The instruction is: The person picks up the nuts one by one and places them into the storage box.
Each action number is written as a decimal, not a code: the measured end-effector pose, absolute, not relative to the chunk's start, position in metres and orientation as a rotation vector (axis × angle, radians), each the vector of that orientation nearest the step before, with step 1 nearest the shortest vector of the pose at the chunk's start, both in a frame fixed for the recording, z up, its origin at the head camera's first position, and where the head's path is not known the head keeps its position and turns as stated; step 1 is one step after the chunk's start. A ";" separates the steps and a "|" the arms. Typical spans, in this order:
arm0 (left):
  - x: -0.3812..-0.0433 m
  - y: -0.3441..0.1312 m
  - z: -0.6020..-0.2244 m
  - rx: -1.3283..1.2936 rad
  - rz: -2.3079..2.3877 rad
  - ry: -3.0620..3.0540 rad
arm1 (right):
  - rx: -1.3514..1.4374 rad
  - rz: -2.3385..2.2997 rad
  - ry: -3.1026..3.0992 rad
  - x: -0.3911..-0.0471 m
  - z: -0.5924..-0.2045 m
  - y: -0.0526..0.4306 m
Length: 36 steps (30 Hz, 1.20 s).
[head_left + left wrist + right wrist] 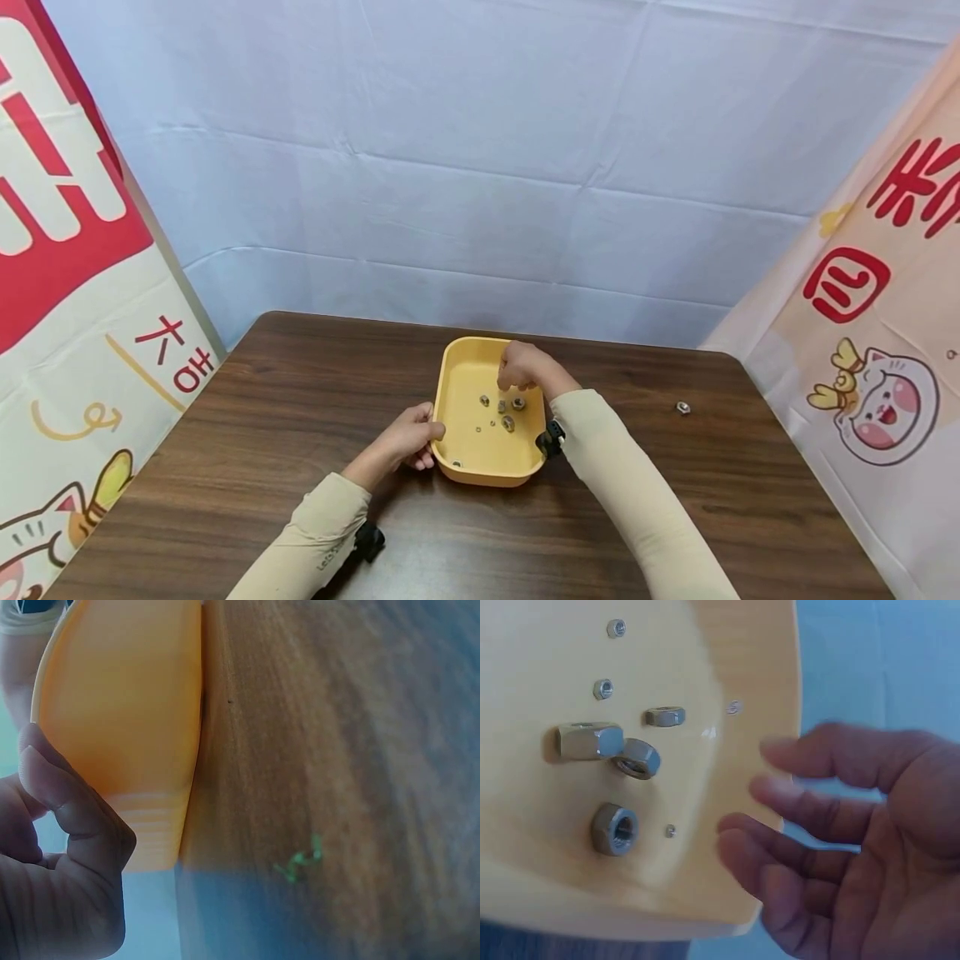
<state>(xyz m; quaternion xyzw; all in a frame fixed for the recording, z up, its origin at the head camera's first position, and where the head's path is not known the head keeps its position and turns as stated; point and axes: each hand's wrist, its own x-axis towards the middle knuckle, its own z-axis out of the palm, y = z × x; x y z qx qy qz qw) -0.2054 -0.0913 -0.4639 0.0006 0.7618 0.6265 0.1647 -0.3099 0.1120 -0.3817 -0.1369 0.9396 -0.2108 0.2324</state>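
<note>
A yellow rectangular tray (480, 479) stands on the table, with several metal hex nuts of different sizes on its floor, among them a large nut (589, 741) and a thick round-holed nut (615, 829). My left hand (411, 435) grips the tray's left rim, and the left wrist view has its curled fingers (79, 802) against the outer wall. Over the tray's far right part is my right hand (525, 367). In the right wrist view its fingers (780, 799) are loosely bent and apart, with nothing visible between them.
One loose nut (682, 407) lies on the dark wooden table (315, 383), to the right of the tray. A pale cloth backdrop (465, 208) hangs behind the table, and printed cloths hang at both sides.
</note>
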 end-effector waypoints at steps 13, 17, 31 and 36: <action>-0.200 -0.094 -0.453 0.024 1.783 2.106 | -0.499 -0.559 2.617 -0.295 -0.376 0.114; -0.205 -0.096 -0.463 0.010 1.773 2.104 | -0.528 -0.503 2.703 -0.286 -0.373 0.120; -0.206 -0.096 -0.462 0.023 1.781 2.102 | -0.492 -0.487 2.791 -0.270 -0.365 0.152; -0.207 -0.095 -0.462 0.019 1.778 2.102 | -0.487 -0.538 2.786 -0.268 -0.369 0.164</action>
